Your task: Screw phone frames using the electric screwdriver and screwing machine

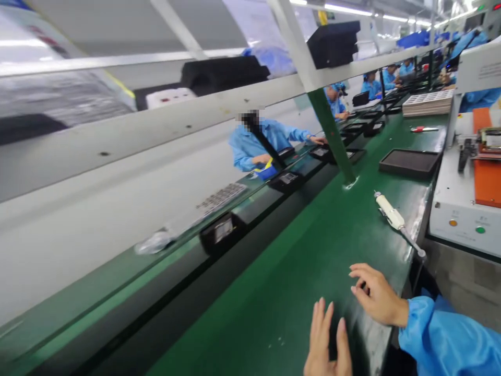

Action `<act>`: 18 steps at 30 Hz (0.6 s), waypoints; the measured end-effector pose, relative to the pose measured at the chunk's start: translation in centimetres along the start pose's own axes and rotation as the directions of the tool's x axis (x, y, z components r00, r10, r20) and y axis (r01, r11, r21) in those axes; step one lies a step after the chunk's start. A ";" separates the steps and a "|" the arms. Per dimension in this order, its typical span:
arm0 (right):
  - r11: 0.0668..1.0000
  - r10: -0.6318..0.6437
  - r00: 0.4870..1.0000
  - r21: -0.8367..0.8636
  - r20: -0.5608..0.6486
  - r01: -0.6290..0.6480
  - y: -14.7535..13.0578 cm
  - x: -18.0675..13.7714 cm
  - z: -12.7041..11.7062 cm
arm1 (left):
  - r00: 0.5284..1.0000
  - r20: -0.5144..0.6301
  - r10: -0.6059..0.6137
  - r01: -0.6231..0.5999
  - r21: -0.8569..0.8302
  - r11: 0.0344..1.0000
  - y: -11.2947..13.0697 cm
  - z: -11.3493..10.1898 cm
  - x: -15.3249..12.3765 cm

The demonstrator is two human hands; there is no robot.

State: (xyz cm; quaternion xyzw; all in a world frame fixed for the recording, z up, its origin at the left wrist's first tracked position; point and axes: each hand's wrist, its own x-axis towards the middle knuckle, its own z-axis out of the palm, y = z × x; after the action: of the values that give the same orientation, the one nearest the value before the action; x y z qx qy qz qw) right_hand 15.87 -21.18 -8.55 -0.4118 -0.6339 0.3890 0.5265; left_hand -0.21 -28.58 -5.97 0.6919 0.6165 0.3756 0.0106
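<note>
Near the electric screwdriver (390,213), the right hand (379,296) curls loosely, empty; farther off, the left hand (326,344) spreads wide, empty. Gripping the tool's body seems surest

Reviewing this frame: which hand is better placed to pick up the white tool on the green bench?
Probably the right hand: it appears closer to the white tool and seems to hold nothing. The left hand, also seemingly empty, is farther away.

White electric screwdriver (390,213) on green bench (301,261)
</note>
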 end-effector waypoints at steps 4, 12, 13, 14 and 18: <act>0.999 -0.047 0.992 0.011 -0.119 0.048 0.3 0.3 0.1 | 0.978 0.207 0.005 0.041 -0.214 0.976 1.5 5.7 2.9; 0.950 -0.189 0.964 -0.285 -0.188 0.131 -1.2 0.4 -0.5 | 0.984 0.167 -0.067 0.112 -0.273 0.956 0.0 8.3 4.1; 0.911 -0.257 0.955 -0.368 -0.146 0.189 -1.6 1.3 -1.7 | 0.986 0.155 -0.065 0.106 -0.273 0.956 0.0 8.4 3.9; 0.861 -0.304 0.948 -0.455 -0.098 0.229 -1.9 2.7 -3.4 | 0.986 0.151 -0.066 0.105 -0.268 0.958 0.1 8.4 3.9; 0.535 -0.050 0.997 -0.845 -0.053 -0.018 -1.9 11.4 -13.4 | 0.982 0.154 -0.108 0.142 -0.225 0.964 0.6 8.4 4.0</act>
State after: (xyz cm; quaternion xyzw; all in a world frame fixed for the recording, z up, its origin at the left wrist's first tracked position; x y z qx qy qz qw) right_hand 27.63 -10.43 -0.91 -0.6222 -0.7277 0.0155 0.2882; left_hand 4.63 -21.49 -9.63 0.6702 0.6079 0.3947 0.1596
